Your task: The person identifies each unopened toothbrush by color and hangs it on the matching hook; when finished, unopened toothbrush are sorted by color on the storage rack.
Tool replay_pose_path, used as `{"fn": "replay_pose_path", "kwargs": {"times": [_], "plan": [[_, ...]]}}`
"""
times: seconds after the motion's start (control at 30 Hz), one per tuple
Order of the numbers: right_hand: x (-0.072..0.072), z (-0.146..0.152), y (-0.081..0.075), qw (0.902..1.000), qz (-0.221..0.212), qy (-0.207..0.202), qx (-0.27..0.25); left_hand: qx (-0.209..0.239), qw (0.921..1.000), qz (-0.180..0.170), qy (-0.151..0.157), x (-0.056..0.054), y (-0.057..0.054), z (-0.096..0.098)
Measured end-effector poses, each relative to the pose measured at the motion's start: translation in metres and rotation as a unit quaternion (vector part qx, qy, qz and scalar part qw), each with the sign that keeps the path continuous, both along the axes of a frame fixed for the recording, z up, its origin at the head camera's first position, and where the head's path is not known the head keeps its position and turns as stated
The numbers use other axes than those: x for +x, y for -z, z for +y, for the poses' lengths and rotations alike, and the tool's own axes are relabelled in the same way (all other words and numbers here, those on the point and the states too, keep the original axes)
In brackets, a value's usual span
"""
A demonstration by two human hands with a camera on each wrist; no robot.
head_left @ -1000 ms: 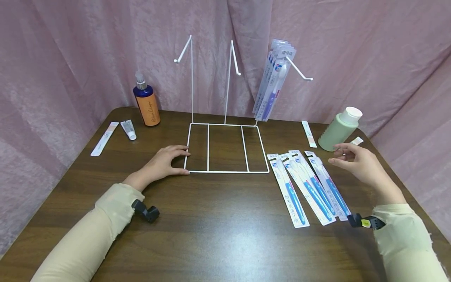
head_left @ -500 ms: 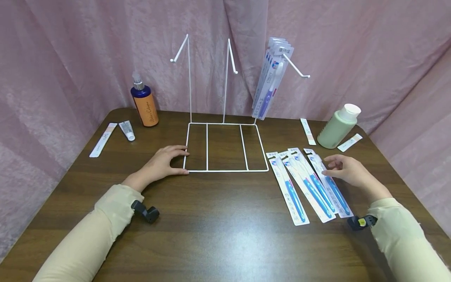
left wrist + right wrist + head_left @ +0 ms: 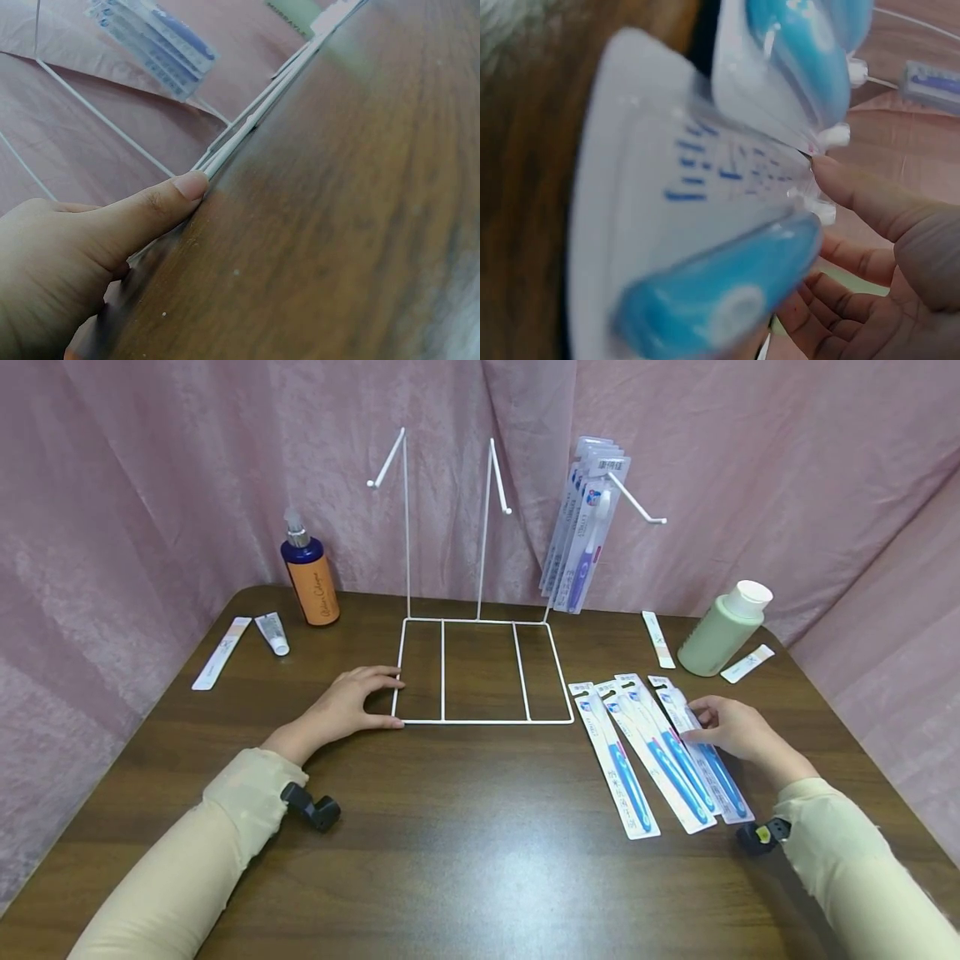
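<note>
White three-hook wire rack (image 3: 480, 621): steadied at eight o'clock — left hand (image 3: 345, 702) wide.
Blue-and-white plastic toothbrush pack (image 3: 722, 778), four o'clock: pinched by right hand (image 3: 738, 729) — pick-up, apparently; lift needed.

Indoor setup: table (image 3: 420, 835), pink curtain (image 3: 187, 485)

The right hand (image 3: 922, 262) seems to pinch a packaged toothbrush (image 3: 705, 274).

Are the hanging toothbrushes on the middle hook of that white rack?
No, the hanging toothbrushes are on the right hook, while the middle hook is bare.
</note>
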State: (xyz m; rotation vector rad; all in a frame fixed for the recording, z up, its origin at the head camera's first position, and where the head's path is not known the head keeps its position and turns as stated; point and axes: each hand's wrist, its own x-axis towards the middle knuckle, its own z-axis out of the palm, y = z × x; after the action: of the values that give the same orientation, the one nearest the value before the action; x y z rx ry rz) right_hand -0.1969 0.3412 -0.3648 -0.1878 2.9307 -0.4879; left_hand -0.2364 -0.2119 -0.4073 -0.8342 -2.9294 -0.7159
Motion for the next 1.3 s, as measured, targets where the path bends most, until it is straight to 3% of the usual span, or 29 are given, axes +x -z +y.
{"fn": "replay_pose_path", "kwargs": {"times": [0.3,0.7,0.97,1.3], "plan": [[-0.001,-0.004,-0.001,0.9995,-0.021,0.022,0.004,-0.002,1.0000,-0.005,-0.001,0.000,-0.002,0.000],[0.005,0.004,-0.002,0.9992,-0.006,0.037,-0.013,0.000,1.0000,0.003,0.001,-0.001,0.000,-0.001],[0.011,0.011,-0.013,0.9979,0.039,0.047,-0.023,0.003,1.0000,0.007,0.003,0.001,0.000,0.000],[0.023,0.008,-0.048,0.9894,0.126,0.061,-0.041,0.002,1.0000,-0.001,-0.001,0.001,-0.001,0.000]]}}
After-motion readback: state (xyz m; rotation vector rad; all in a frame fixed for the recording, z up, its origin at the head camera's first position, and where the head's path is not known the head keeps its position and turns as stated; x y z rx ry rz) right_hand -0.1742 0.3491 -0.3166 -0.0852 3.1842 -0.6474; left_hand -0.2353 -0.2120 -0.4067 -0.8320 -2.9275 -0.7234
